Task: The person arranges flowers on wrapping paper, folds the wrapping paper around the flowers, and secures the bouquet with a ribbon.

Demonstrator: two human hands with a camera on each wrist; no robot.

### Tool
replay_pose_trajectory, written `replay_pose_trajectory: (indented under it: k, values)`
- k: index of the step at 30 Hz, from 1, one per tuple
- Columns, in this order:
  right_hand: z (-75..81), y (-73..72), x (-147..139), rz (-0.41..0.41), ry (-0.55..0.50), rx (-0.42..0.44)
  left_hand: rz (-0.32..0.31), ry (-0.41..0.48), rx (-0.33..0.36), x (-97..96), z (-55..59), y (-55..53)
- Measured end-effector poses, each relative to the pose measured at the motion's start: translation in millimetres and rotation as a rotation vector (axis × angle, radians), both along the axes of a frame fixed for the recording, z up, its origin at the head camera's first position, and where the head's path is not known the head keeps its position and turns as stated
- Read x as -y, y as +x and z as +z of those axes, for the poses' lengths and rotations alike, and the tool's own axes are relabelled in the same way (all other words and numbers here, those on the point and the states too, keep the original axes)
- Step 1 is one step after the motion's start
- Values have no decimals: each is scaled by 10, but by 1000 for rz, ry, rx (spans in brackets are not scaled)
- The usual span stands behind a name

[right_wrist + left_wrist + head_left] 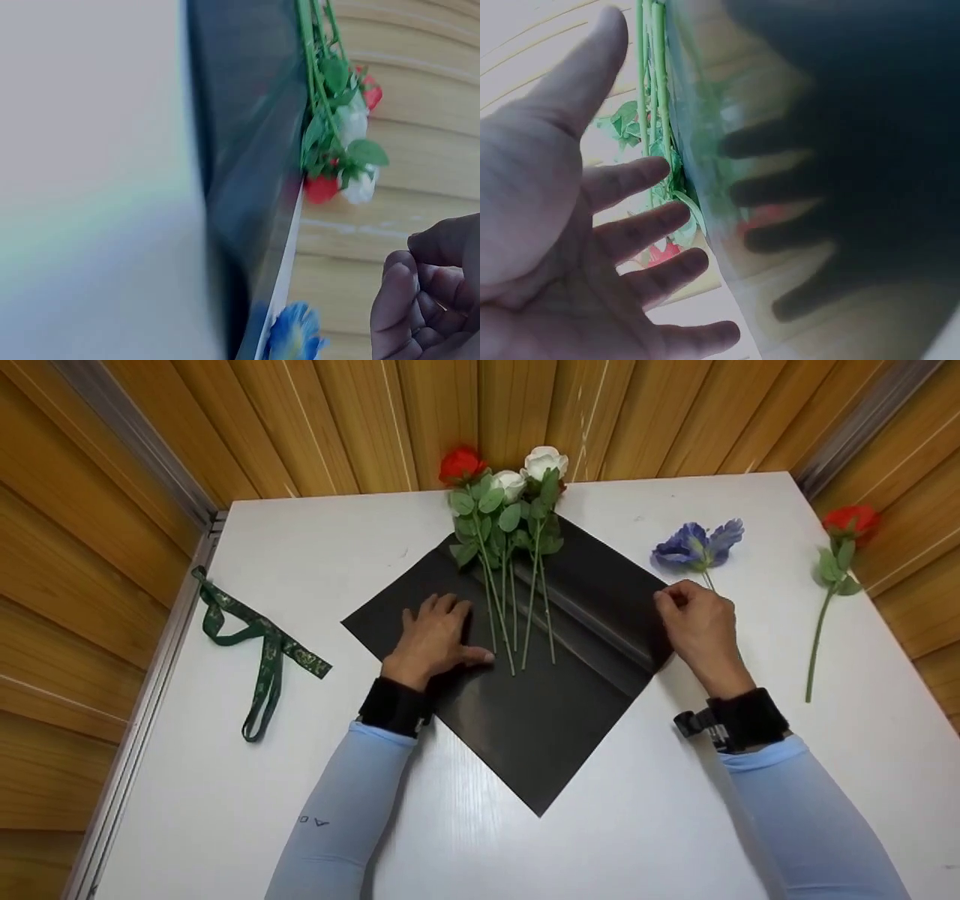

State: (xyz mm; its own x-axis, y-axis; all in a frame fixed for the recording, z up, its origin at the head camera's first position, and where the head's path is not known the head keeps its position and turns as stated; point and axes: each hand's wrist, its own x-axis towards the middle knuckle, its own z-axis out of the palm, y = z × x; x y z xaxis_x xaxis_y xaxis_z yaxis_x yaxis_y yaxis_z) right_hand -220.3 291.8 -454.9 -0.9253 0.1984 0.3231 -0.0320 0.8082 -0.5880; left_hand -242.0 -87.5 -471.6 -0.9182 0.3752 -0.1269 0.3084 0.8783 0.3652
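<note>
1. Paper [540, 735], black and creased toward 2 o'clock, lies on the white table [187, 810], 1 corner aimed at 6 o'clock.
2. Roses [510, 517] rest on the paper's 12 o'clock side: 2 white heads, 2 red, stems toward 6.
3. Left hand [435, 637], at 9 o'clock from the paper's middle, is spread loosely over it, grasping nothing, thumb just beside the stem ends.
4. Right hand [697, 619], at 3 o'clock by the paper's edge, has its fingers curled, thumb meeting index finger, nothing visible between.
5. Purple-blue flower [682, 544] lies at 2 o'clock, its stem partly behind the right hand.
6. Another red rose [832, 566] lies between 2 and 3.
7. Green ribbon [266, 631] lies looped at 9, beyond the left hand.
</note>
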Motion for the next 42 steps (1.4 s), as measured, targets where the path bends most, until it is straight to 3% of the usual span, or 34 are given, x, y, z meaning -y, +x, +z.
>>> replay_pose_trajectory:
  k: [8, 21, 28, 36, 42]
  values:
    - [4, 53, -347, -47, 59, 60, -39, -20, 125, 20, -11, 16]
    - [15, 120, -809, -166, 82, 138, -51, -67, 150, 1, -15, 12]
    - [-3, 145, -1060, -188, 109, 159, -48, -80, 152, 2, -20, 12]
    - [-38, 186, -1422, -223, 143, 301, -51, -82, 154, 15, -16, 11]
    - [5, 249, -1673, -257, 181, 488, -58, -87, 159, 9, -17, 8]
